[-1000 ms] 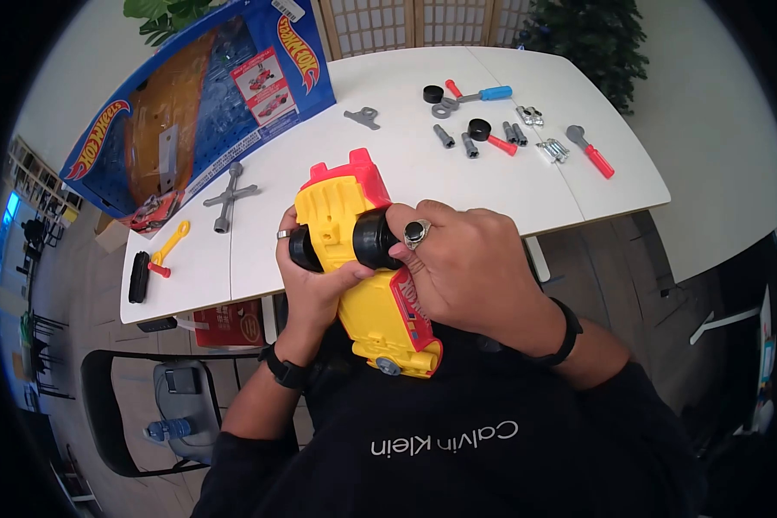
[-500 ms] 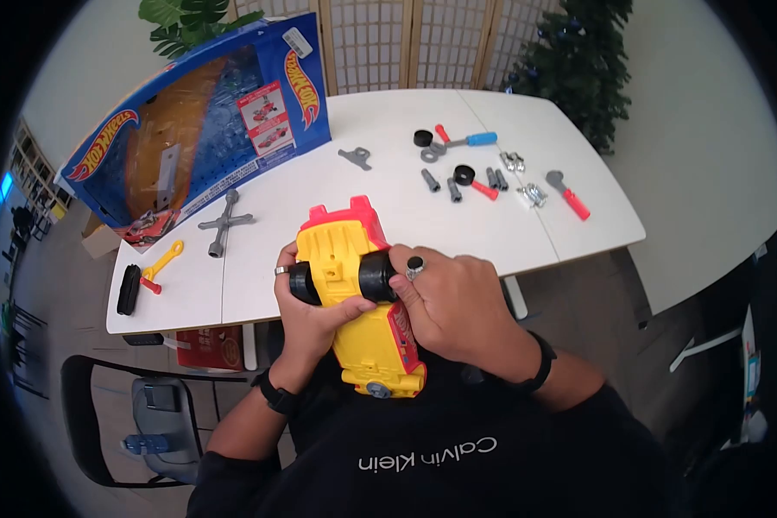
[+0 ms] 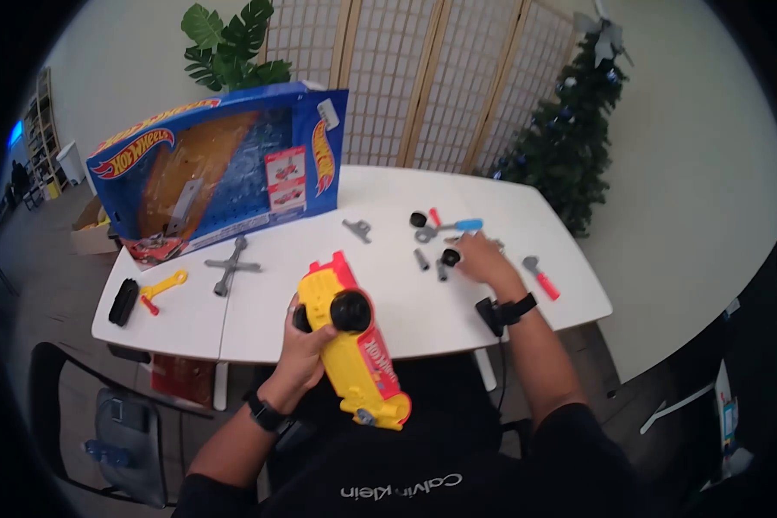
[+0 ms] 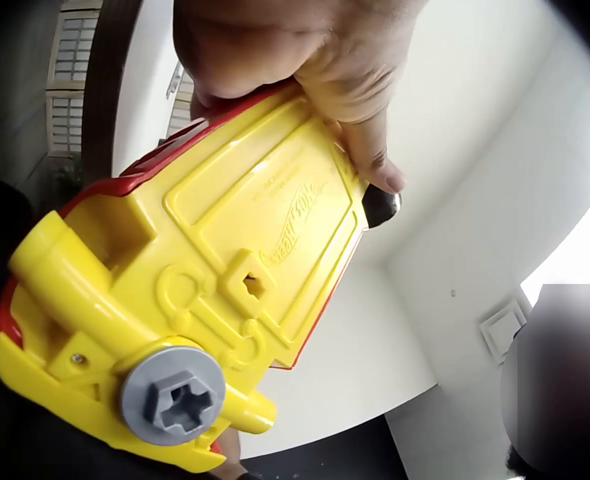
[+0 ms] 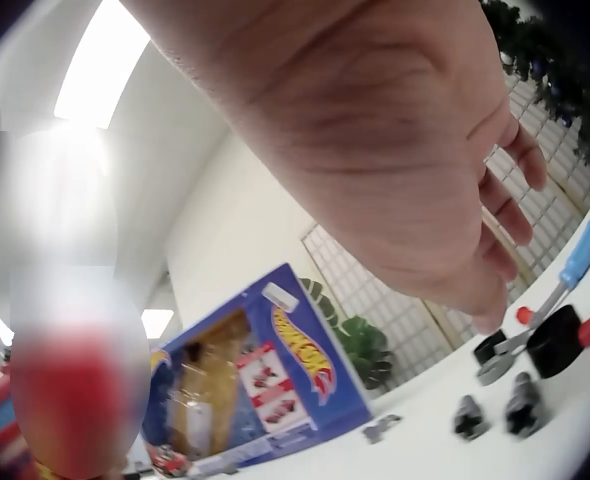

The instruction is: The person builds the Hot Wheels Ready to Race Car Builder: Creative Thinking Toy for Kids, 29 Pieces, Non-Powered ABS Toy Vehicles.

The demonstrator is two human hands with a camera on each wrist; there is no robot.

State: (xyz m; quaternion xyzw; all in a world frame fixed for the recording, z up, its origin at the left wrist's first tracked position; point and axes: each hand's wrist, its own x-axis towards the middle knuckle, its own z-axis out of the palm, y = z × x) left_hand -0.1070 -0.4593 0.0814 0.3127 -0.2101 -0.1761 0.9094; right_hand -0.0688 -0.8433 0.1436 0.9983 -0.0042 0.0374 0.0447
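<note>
My left hand (image 3: 300, 356) grips a yellow and red toy car (image 3: 347, 380), its yellow underside up and thumb across it. A black wheel (image 3: 350, 311) sits on the car's near side. In the left wrist view, a grey round cap (image 4: 173, 396) with a cross-shaped socket shows at the end of the car. My right hand (image 3: 482, 261) is over the loose parts on the table, fingers reaching down and loosely bent, with nothing seen in them. Close by it lie a black tyre ring (image 5: 553, 342), grey plastic bolts (image 5: 524, 405) and a blue-handled screwdriver (image 5: 583, 255).
A Hot Wheels box (image 3: 224, 173) stands at the back left of the white table (image 3: 440, 319). Around it lie a grey cross wrench (image 3: 231, 267), a yellow wrench (image 3: 164, 283) and a black ridged piece (image 3: 123, 302). A red-handled tool (image 3: 544, 281) is at the right.
My right hand has let go of the wheel on the car and moved away to the loose parts. The left hand still holds the car, and the head view has tilted up.
</note>
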